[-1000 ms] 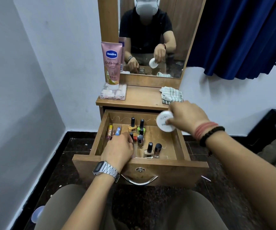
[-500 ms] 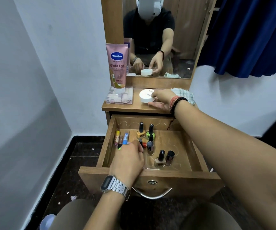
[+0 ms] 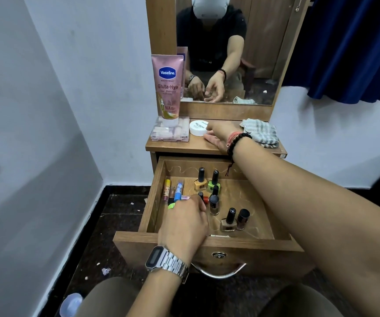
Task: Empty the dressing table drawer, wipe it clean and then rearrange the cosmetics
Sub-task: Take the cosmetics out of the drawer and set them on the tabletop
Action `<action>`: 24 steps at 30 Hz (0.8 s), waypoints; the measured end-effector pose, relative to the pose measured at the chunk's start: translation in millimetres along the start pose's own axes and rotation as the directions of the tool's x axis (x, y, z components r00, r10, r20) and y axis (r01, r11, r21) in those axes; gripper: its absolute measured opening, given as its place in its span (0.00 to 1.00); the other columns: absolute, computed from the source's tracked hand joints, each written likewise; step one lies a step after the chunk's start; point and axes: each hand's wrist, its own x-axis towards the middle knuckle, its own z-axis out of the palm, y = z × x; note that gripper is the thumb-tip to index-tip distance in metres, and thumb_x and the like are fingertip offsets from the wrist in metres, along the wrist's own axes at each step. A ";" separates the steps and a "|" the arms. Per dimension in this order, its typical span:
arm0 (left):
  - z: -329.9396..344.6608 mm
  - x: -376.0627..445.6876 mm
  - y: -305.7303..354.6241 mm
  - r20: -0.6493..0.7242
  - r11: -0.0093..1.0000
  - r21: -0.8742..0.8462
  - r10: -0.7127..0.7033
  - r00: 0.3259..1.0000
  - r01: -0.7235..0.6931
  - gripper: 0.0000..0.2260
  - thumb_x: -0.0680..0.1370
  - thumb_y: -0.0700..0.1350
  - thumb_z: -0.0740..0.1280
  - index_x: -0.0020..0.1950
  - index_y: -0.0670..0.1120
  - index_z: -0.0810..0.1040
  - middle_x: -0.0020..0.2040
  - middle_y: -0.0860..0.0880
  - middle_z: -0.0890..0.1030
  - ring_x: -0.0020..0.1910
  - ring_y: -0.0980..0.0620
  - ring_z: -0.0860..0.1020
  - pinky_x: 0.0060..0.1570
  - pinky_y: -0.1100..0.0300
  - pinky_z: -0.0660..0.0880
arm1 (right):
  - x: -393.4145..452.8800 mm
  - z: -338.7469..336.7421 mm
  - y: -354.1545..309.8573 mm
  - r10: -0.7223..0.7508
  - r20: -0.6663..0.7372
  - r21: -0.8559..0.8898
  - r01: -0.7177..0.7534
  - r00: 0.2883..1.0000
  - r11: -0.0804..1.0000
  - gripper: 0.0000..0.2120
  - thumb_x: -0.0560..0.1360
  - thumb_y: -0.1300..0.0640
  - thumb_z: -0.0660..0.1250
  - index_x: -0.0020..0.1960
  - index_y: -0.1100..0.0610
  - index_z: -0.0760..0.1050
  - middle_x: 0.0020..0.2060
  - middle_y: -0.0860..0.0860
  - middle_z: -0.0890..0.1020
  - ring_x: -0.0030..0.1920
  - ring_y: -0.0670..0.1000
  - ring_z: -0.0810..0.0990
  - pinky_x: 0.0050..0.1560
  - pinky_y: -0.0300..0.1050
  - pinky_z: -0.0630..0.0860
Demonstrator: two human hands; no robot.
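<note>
The wooden drawer point(image 3: 253, 252) of the dressing table is pulled out. Several nail polish bottles point(image 3: 214, 204) stand in it, and lip balm sticks point(image 3: 166, 189) lie along its left side. My left hand point(image 3: 184, 223) is inside the drawer, its fingers curled over the near ends of some sticks; a green and a pink tip poke out beside it. A white round jar point(image 3: 198, 128) sits on the table top point(image 3: 184, 146). My right hand point(image 3: 218, 136) rests just right of the jar with relaxed fingers, holding nothing.
A pink Vaseline tube point(image 3: 168, 88) stands on a clear plastic box point(image 3: 170, 132) at the back left of the top. A striped cloth point(image 3: 261, 135) lies at the back right. The mirror point(image 3: 230, 53) rises behind. A blue curtain point(image 3: 355, 42) hangs to the right.
My right hand carried the white jar from above the drawer up to the table top, set it down and let go. My left hand stayed on the sticks.
</note>
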 end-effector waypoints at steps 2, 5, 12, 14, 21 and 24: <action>0.0 -0.6 0.2 0.001 1.000 -0.002 -0.005 1.000 0.005 0.06 0.78 0.45 0.59 0.49 0.54 0.74 0.37 0.53 0.79 0.35 0.54 0.79 0.35 0.59 0.76 | 4.7 -0.3 0.0 -0.050 0.005 0.012 0.050 0.999 0.999 0.19 0.78 0.66 0.61 0.68 0.64 0.67 0.68 0.60 0.71 0.65 0.56 0.74 0.59 0.44 0.77; 0.2 -0.1 0.3 0.005 1.000 -0.003 -0.007 1.000 0.007 0.06 0.78 0.45 0.59 0.50 0.55 0.74 0.36 0.53 0.80 0.35 0.54 0.79 0.35 0.59 0.76 | 0.7 7.3 -1.6 -0.055 -0.041 -0.010 0.055 0.998 0.998 0.20 0.77 0.67 0.62 0.68 0.63 0.66 0.66 0.59 0.72 0.62 0.54 0.75 0.53 0.43 0.80; -1.0 -0.5 1.7 0.011 1.000 0.001 -0.006 1.000 0.006 0.06 0.79 0.45 0.59 0.50 0.54 0.75 0.36 0.53 0.79 0.33 0.55 0.79 0.31 0.62 0.72 | 6.3 10.2 -0.6 -0.061 -0.001 -0.025 0.061 0.998 0.998 0.23 0.77 0.66 0.61 0.71 0.61 0.62 0.67 0.60 0.70 0.61 0.56 0.76 0.53 0.44 0.79; -1.3 -0.5 1.9 0.015 1.000 -0.003 -0.004 1.000 0.004 0.06 0.79 0.45 0.59 0.50 0.54 0.75 0.36 0.53 0.79 0.34 0.55 0.79 0.32 0.62 0.74 | 8.2 11.6 0.8 -0.073 -0.001 -0.040 0.073 0.997 0.997 0.23 0.77 0.66 0.61 0.71 0.62 0.62 0.67 0.60 0.71 0.57 0.55 0.77 0.50 0.42 0.79; -2.2 -0.8 2.4 0.023 1.000 -0.015 -0.004 1.000 0.004 0.06 0.79 0.45 0.59 0.50 0.54 0.74 0.36 0.53 0.79 0.34 0.56 0.79 0.33 0.62 0.76 | 12.2 14.4 0.9 -0.093 -0.010 -0.060 0.093 0.996 0.994 0.22 0.77 0.68 0.61 0.70 0.64 0.65 0.63 0.59 0.73 0.58 0.55 0.78 0.50 0.41 0.79; -2.7 -0.8 2.4 0.029 1.000 -0.026 -0.004 1.000 0.005 0.06 0.79 0.45 0.59 0.51 0.54 0.74 0.36 0.52 0.80 0.34 0.56 0.79 0.35 0.61 0.77 | 13.4 11.8 1.4 -0.095 0.035 -0.105 0.098 0.995 0.990 0.21 0.77 0.69 0.60 0.70 0.65 0.66 0.59 0.60 0.76 0.58 0.55 0.79 0.50 0.42 0.80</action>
